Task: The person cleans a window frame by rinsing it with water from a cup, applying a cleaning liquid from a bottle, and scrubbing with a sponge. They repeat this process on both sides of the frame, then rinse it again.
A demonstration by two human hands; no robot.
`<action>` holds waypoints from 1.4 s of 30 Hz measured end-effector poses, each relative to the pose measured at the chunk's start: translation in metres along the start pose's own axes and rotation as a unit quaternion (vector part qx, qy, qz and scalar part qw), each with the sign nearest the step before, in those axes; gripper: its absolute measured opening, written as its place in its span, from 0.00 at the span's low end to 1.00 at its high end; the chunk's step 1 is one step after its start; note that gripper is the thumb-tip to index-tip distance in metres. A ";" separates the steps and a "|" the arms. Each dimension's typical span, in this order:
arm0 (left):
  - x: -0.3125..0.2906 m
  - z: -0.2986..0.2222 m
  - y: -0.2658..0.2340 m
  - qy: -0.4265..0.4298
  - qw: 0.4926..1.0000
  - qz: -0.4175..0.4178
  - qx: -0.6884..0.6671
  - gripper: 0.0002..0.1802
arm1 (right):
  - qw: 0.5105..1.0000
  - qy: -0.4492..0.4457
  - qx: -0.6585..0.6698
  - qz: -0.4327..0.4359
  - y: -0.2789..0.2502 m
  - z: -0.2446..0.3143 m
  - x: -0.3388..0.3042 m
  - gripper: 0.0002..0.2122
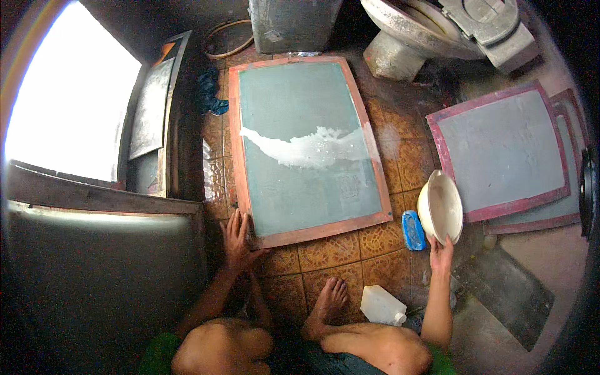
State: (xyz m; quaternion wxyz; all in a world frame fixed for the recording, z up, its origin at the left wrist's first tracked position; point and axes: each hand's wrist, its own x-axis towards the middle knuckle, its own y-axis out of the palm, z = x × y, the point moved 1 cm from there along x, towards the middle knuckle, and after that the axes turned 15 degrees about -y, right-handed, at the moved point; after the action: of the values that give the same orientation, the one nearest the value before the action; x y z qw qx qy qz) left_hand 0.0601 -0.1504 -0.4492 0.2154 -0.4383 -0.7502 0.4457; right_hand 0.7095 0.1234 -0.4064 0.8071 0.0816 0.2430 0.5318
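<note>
A large framed mesh screen [300, 206] lies on the tiled floor in front of me, with a reddish wooden frame and grey-green mesh. White foamy liquid [312, 149] spreads in a band across its middle. My left hand [236, 242] is at the near left corner of the frame, fingers spread and holding nothing. To the right of the screen, my right hand [441, 247] grips the near rim of a cream plastic bowl [442, 206]. The bowl is tilted, its hollow side showing. A small blue tray-like item [412, 230] lies beside it.
At right, other framed screens [500, 150] with dark red edges overlap. A toilet [412, 37] stands at the back right. Near my foot lies a white plastic jug [382, 305]. A dark flat board [507, 296] is at lower right; a bright window [69, 94] is at left.
</note>
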 end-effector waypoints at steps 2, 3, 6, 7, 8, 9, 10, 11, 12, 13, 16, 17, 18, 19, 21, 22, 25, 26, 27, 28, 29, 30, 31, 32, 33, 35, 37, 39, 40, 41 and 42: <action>0.003 0.011 0.001 0.004 0.997 0.007 0.073 0.69 | 0.998 0.045 0.031 -0.026 -0.042 0.001 0.003 0.32; 0.003 0.004 0.003 0.016 0.998 -0.005 0.063 0.63 | 0.999 0.026 0.018 -0.041 -0.065 0.004 0.004 0.32; 0.005 -0.017 0.003 0.043 0.998 -0.040 0.023 0.48 | 0.996 -0.047 -0.017 -0.072 -0.103 0.008 -0.008 0.35; 0.000 -0.008 -0.006 0.033 0.997 -0.058 0.048 0.48 | 0.993 -0.027 -0.041 -0.110 -0.082 -0.011 -0.032 0.37; -0.009 0.004 -0.015 0.023 0.994 -0.073 0.073 0.47 | 0.987 -0.005 -0.068 -0.144 -0.044 -0.023 -0.062 0.39; -0.004 -0.002 -0.003 0.030 0.994 -0.084 0.061 0.47 | 0.977 -0.020 -0.101 -0.186 -0.007 0.004 -0.094 0.41; 0.001 0.001 0.000 0.033 0.998 -0.025 0.046 0.57 | 0.941 0.078 -0.101 -0.312 -0.088 -0.014 -0.067 0.46; -0.004 0.020 -0.006 0.046 0.996 -0.045 0.064 0.52 | 0.961 0.090 -0.209 -0.157 -0.064 -0.035 -0.103 0.50; -0.009 0.038 -0.009 0.058 0.993 -0.066 0.078 0.47 | 0.931 0.132 -0.338 -0.049 -0.009 -0.037 -0.123 0.47; 0.002 0.014 -0.002 0.065 0.995 -0.073 0.018 0.43 | 0.863 0.040 -0.502 -0.029 -0.020 -0.038 -0.120 0.43; 0.000 -0.008 -0.032 0.048 0.990 -0.108 -0.073 0.35 | 0.619 -0.239 -0.717 0.213 0.064 -0.038 -0.134 0.38; 0.012 -0.013 -0.029 0.049 0.987 -0.115 -0.099 0.33 | 0.564 -0.303 -0.743 0.196 0.068 -0.037 -0.130 0.38; 0.020 -0.010 -0.027 0.011 0.985 -0.134 -0.104 0.35 | 0.510 -0.366 -0.755 0.190 0.079 -0.045 -0.124 0.37; 0.029 -0.003 -0.021 -0.030 0.982 -0.153 -0.107 0.37 | 0.510 -0.355 -0.765 0.171 0.089 -0.052 -0.119 0.37; 0.044 -0.007 -0.016 -0.093 0.973 -0.182 -0.110 0.36 | 0.500 -0.327 -0.792 0.129 0.104 -0.052 -0.111 0.36; 0.052 -0.013 -0.015 -0.117 0.969 -0.193 -0.104 0.34 | 0.545 -0.212 -0.799 0.137 0.112 -0.050 -0.103 0.46; 0.080 -0.021 -0.002 -0.143 0.962 -0.213 -0.089 0.28 | 0.554 -0.237 -0.781 0.163 0.114 -0.067 -0.081 0.46; 0.085 -0.015 -0.001 -0.158 0.962 -0.210 -0.079 0.27 | 0.598 -0.163 -0.768 0.164 0.139 -0.070 -0.084 0.51; 0.089 -0.013 0.001 -0.171 0.961 -0.205 -0.072 0.26 | 0.613 -0.172 -0.752 0.171 0.155 -0.065 -0.082 0.53; 0.093 -0.014 0.004 -0.161 0.958 -0.228 -0.073 0.25 | 0.629 -0.182 -0.735 0.178 0.169 -0.062 -0.079 0.55; 0.098 -0.017 0.006 -0.167 0.955 -0.232 -0.077 0.25 | 0.642 -0.188 -0.720 0.181 0.174 -0.058 -0.077 0.57; 0.105 -0.025 0.012 -0.172 0.954 -0.231 -0.086 0.25 | 0.623 -0.216 -0.733 0.167 0.167 -0.060 -0.057 0.58; 0.110 -0.033 0.017 -0.176 0.952 -0.231 -0.095 0.25 | 0.607 -0.194 -0.752 0.167 0.153 -0.059 -0.043 0.58; 0.107 -0.027 0.016 -0.178 0.949 -0.242 -0.099 0.25 | 0.597 -0.168 -0.764 0.178 0.167 -0.062 -0.044 0.58; 0.111 -0.025 0.014 -0.191 0.949 -0.234 -0.094 0.25 | 0.614 -0.181 -0.743 0.195 0.188 -0.058 -0.046 0.56; 0.113 -0.019 0.014 -0.217 0.948 -0.218 -0.085 0.24 | 0.652 -0.211 -0.693 0.223 0.211 -0.048 -0.055 0.54; 0.118 -0.016 0.017 -0.190 0.952 -0.234 -0.060 0.25 | 0.628 -0.361 -0.634 0.273 0.219 -0.061 -0.057 0.51; 0.117 -0.012 0.018 -0.176 0.955 -0.238 -0.025 0.25 | 0.617 -0.402 -0.587 0.335 0.253 -0.074 -0.077 0.47; 0.115 -0.015 0.018 -0.189 0.953 -0.237 -0.025 0.26 | 0.647 -0.366 -0.562 0.364 0.264 -0.086 -0.085 0.46; 0.116 -0.016 0.019 -0.185 0.955 -0.232 -0.020 0.26 | 0.613 -0.361 -0.591 0.381 0.271 -0.102 -0.080 0.46; 0.117 -0.016 0.021 -0.180 0.957 -0.228 -0.015 0.26 | 0.581 -0.386 -0.599 0.392 0.278 -0.114 -0.073 0.46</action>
State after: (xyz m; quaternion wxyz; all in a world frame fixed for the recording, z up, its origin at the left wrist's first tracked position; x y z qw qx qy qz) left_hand 0.0205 -0.0382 -0.4670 0.1662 -0.1716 -0.8629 0.4453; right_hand 0.4035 0.1602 -0.3745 0.4032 -0.1352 -0.5212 0.7399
